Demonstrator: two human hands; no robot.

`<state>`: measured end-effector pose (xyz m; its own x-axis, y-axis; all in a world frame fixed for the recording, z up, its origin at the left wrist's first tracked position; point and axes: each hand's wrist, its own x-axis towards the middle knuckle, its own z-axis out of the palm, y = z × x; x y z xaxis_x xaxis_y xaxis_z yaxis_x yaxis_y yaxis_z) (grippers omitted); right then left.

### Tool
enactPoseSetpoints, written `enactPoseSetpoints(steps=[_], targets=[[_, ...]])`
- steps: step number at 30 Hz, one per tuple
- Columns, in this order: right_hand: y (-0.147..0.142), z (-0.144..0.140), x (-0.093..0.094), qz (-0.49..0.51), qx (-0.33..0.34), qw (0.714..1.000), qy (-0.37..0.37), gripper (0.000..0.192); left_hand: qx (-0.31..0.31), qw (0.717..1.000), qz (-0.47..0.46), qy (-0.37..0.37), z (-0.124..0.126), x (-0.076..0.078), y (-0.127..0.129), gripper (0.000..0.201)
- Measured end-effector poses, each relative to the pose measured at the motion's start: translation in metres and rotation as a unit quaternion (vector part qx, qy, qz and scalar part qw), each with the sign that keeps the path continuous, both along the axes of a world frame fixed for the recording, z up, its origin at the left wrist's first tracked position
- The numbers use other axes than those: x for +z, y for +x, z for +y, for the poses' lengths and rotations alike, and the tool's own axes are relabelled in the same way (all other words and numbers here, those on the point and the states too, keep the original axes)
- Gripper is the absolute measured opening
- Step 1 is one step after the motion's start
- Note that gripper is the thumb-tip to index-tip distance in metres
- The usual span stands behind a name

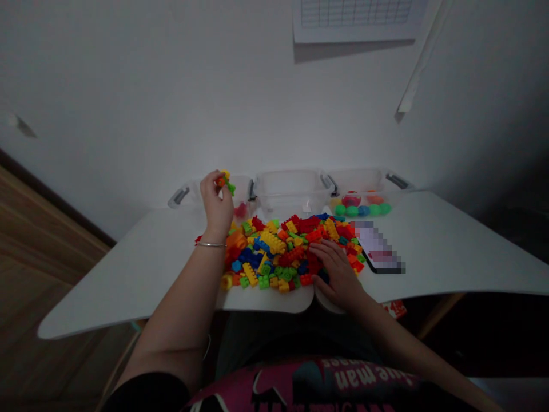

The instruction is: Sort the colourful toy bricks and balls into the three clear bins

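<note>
My left hand (pixel 218 200) is raised over the left clear plastic bin (pixel 243 183), its fingers closed on a small cluster of toy bricks (pixel 227 183) in yellow, orange and green. Something pinkish-red lies low in that bin. On the white table, a wide heap of mixed building bricks (pixel 272 243) in red, yellow, blue, green and orange spreads between my arms. My right hand (pixel 337 269) rests at the heap's right side, fingers stretched over red bricks and thumb apart. Whether anything sits under its palm is hidden.
A middle clear bin (pixel 291 183) and a right clear bin (pixel 360 178) stand along the wall. Green, blue and red round pieces (pixel 363 210) show in the right one. A phone (pixel 380 246) lies right of the heap. The white table (pixel 450 246) has a curved front edge.
</note>
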<state>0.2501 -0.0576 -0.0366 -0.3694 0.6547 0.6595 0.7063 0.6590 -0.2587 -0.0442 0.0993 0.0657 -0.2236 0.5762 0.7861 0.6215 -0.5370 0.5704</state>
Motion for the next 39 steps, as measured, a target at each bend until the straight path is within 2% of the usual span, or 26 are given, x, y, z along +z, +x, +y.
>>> enactPoseSetpoints(steps=[3,8,11,16,20,23,27,32,36,39], targets=[[0.0,0.0,0.001,-0.001,0.0,1.0,0.01,0.05,0.047,0.997,0.052,0.011,0.001,-0.004,-0.004,0.024],[-0.003,0.0,0.002,0.0,-0.006,1.0,0.016,0.05,0.062,0.992,0.106,-0.036,-0.002,-0.011,-0.004,0.022],[-0.004,0.0,0.001,0.002,-0.011,1.0,0.013,0.052,0.078,0.986,0.124,-0.08,-0.002,-0.012,-0.001,0.028],[-0.004,0.0,-0.001,0.002,-0.015,1.0,0.008,0.054,0.148,0.955,0.193,-0.168,-0.007,-0.013,0.002,0.034],[-0.006,-0.001,-0.001,0.003,-0.019,1.0,0.011,0.056,0.196,0.939,0.226,-0.17,-0.013,-0.015,0.003,0.032],[-0.007,-0.001,-0.001,0.0,-0.02,1.0,0.015,0.057,0.197,0.94,0.233,-0.154,-0.015,-0.017,0.003,0.032],[-0.006,0.0,0.0,-0.004,-0.023,1.0,0.019,0.055,0.188,0.94,0.227,-0.174,-0.013,-0.019,0.0,0.032],[-0.006,0.001,-0.001,-0.001,-0.022,1.0,0.013,0.055,0.14,0.949,0.197,-0.201,-0.009,-0.012,-0.008,0.032],[-0.006,0.001,-0.002,0.001,-0.023,1.0,0.01,0.057,0.094,0.971,0.172,-0.137,-0.017,0.002,-0.015,0.028],[-0.007,0.001,-0.002,0.004,-0.023,1.0,0.009,0.058,0.094,0.977,0.167,-0.094,-0.04,0.011,-0.018,0.023]])
